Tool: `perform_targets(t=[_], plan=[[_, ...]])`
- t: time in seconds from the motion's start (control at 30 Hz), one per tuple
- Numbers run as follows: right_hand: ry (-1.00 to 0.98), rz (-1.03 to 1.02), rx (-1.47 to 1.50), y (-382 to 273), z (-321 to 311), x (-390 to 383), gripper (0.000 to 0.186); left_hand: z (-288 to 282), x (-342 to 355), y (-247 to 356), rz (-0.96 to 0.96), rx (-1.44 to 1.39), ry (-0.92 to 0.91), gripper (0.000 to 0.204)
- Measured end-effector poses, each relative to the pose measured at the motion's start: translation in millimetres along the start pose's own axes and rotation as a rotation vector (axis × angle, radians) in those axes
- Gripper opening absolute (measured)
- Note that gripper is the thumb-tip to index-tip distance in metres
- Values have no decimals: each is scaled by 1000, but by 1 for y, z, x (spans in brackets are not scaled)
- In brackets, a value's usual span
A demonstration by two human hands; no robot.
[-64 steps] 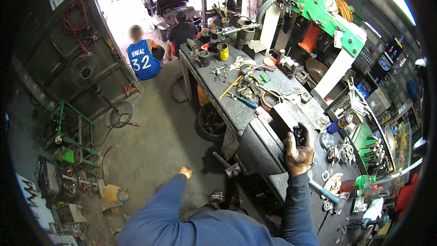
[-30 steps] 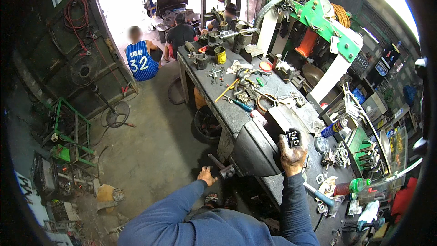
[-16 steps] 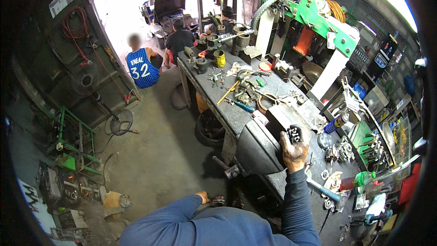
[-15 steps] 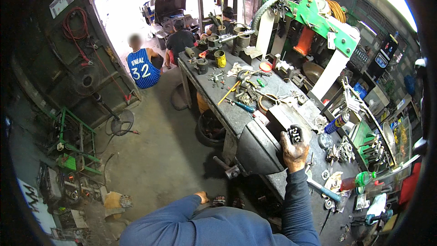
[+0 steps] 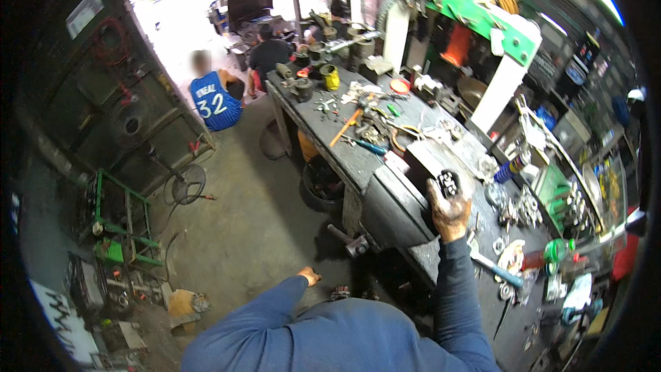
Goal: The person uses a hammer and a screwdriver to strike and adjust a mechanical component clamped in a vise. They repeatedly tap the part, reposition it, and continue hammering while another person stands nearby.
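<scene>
My right hand [image 5: 449, 217], blackened with grease, is closed around a small dark metal part [image 5: 449, 183] with bright round openings on top. It is held over the big grey bench vise [image 5: 392, 207], close to the jaws. Just left of my body, my left hand [image 5: 311, 276] hangs low over the floor, away from the bench. It is small and blurred, so its finger posture and anything in it cannot be made out. The vise handle [image 5: 350, 241] juts out beyond that hand. A hammer [image 5: 497, 269] with a blue grip rests on the bench right of my right forearm.
The workbench [image 5: 330, 138] carries loose metal parts, an orange stick [image 5: 345, 127], a blue-handled screwdriver [image 5: 372, 147], a spray can [image 5: 513, 167] and a green-capped bottle [image 5: 554, 251]. A green-and-white press frame [image 5: 475, 17] rises behind. Several people sit near the doorway, one in a blue jersey [image 5: 217, 103].
My view has shifted slightly. My left hand has risen a little in the picture. The right hand still holds the metal part by the vise, and more of the part's top shows.
</scene>
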State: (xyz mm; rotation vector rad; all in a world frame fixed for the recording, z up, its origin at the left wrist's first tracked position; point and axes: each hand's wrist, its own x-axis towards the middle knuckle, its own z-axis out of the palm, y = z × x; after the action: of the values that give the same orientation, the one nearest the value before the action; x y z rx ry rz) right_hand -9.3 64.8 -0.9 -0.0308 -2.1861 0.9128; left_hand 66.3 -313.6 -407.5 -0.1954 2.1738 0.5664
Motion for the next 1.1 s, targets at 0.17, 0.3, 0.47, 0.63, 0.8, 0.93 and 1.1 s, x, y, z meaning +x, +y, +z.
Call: perform_targets(t=[0.17,0.3,0.47,0.63,0.8,0.93,1.1], plan=[[-106,206,75,5,2,1,41,19,9,-5,89,-7,-86,52],[-23,-4,104,2,7,6,44,24,1,-14,-50,-368,-107,24],[-52,54,161,2,7,4,48,9,-26,-1,-94,-288,16,22],[123,-160,297,8,-29,-19,67,6,-50,15,104,233,-28,43],[-89,175,-96,122,-112,-116,56,1,-103,171,312,224,-182,54],[-354,275,-636,210,-163,-195,51,-17,-173,312,627,-37,-225,46],[-568,280,-563,238,-178,-184,40,5,-147,405,1106,245,585,64]])
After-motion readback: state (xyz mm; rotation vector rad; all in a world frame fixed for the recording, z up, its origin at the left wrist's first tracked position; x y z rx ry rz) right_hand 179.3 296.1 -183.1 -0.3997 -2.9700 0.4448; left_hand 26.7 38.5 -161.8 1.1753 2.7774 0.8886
